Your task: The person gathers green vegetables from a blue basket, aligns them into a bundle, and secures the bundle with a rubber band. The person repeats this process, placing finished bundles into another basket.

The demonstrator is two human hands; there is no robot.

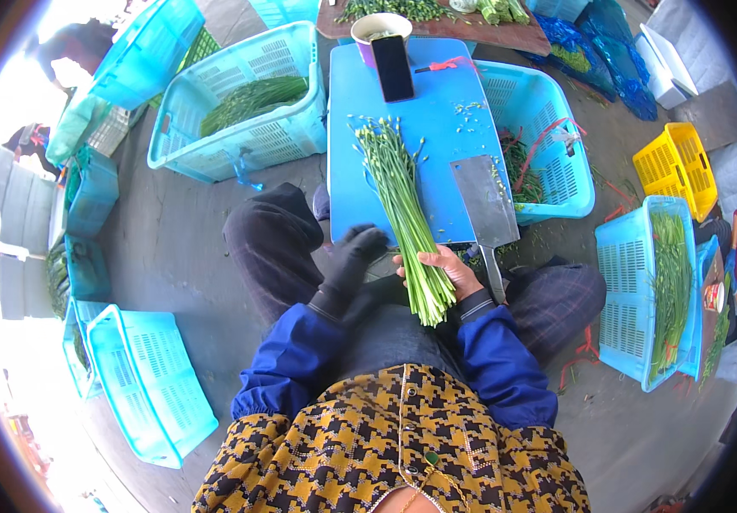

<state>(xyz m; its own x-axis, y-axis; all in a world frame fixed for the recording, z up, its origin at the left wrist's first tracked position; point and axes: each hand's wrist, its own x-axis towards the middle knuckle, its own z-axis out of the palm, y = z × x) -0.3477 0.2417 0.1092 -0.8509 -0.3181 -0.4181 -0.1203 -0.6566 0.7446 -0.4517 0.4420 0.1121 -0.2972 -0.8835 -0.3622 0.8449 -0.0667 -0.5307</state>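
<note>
My right hand [450, 269] is bare and grips a bunch of flowering garlic chives [400, 199] around its lower stems. The pale stem ends point towards my lap, and the budded tips lie over the blue board [349, 186]. In a dark glove, my left hand [357, 255] is just left of the stems, by the board's near edge. Its fingers look curled and blurred, so I cannot tell whether they hold anything. A cleaver [485, 202] rests on the board's right side, its handle jutting over the near edge.
A phone [394, 69] leans on a paper tub [362, 29] at the board's far end. Blue crates hold greens at the left [240, 147], and trimmings at the right [567, 192]. Another crate of chives [621, 320] and a yellow basket [669, 160] stand farther right.
</note>
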